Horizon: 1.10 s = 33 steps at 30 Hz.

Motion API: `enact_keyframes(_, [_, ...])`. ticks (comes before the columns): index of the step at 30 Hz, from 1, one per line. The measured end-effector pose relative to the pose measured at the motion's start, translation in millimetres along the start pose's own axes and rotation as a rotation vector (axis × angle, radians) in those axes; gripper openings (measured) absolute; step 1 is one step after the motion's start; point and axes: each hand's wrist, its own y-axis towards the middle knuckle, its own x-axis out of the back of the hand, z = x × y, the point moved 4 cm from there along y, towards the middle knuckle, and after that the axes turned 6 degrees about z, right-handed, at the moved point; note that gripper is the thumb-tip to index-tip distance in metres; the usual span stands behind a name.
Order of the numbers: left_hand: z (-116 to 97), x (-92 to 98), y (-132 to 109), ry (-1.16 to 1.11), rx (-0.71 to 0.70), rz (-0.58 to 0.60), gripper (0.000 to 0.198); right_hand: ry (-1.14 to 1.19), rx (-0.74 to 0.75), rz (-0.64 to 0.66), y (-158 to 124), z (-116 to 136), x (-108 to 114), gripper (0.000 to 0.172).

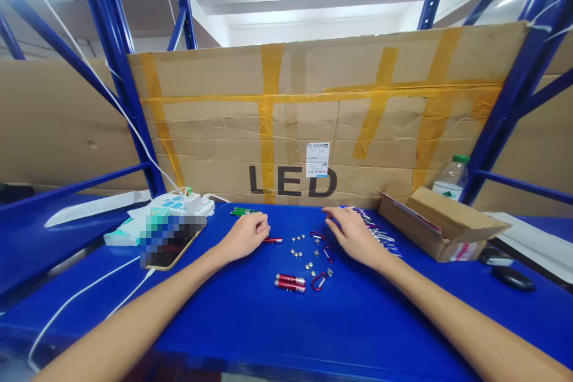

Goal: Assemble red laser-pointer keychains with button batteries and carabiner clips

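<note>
Blue, smooth and faintly glossy, the tabletop (340,334) runs beneath both my forearms. On the left lies a flat phone with rounded corners and a pale gold rim (172,258), beside a soft white-and-teal packet (122,234). Farther back sits a white plastic power strip (206,208), then slim, shiny green tubes (243,211). My left hand (245,236) rests just nearer than those, its fingers curled together; a slender red metallic tube (274,240) juts out at its right, and I cannot tell whether I'm pinching it. Nearer, two glossy red cylinders with silvery ends (290,283) lie side by side. Round silver discs (296,254) are scattered beyond them, and right of these lie red, loop-shaped metal carabiners (314,284). My right hand (353,233) hovers or rests, I cannot tell which, with fingers stretched forward and thumb apart, beside a row of shiny blue and purple metal clips (390,243). Farther right stand an opened brown cardboard box (443,224) and a rounded black mouse (513,279).
</note>
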Motion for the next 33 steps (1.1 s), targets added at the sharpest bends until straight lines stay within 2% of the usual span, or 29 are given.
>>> enact_keyframes(5, [-0.1,-0.7,2.1,-0.162,0.033,-0.027,0.034,0.036,-0.025,-0.031,-0.7,3.3,5.8,0.013])
enact_keyframes(9, [4.4,0.9,2.7,-0.250,0.054,-0.044,0.027,0.015,-0.022,-0.062,-0.1,4.7,10.7,0.023])
enact_keyframes(13, [10.2,6.1,2.3,-0.270,0.051,-0.110,0.022,0.008,-0.028,-0.076,0.1,4.7,13.2,0.030])
enact_keyframes(19, [17.7,-0.6,2.6,-0.222,0.052,-0.178,0.028,-0.058,-0.015,-0.100,-0.9,3.9,14.5,0.044])
enact_keyframes(23, [12.2,-3.8,1.2,-0.155,0.000,-0.201,0.029,-0.075,0.086,-0.139,-2.6,9.6,17.0,0.034])
enact_keyframes(28, [1.4,5.7,-0.8,-0.095,-0.098,-0.273,0.023,0.042,0.174,-0.186,-4.2,11.6,18.3,0.024])
enact_keyframes(30, [0.0,9.0,-1.4,-0.071,-0.113,-0.297,0.022,0.084,0.157,-0.174,-4.3,7.6,16.5,0.025])
enact_keyframes(33, [1.9,10.8,-1.8,-0.032,-0.098,-0.310,0.016,0.112,0.040,-0.093,-4.0,-1.1,12.0,0.026])
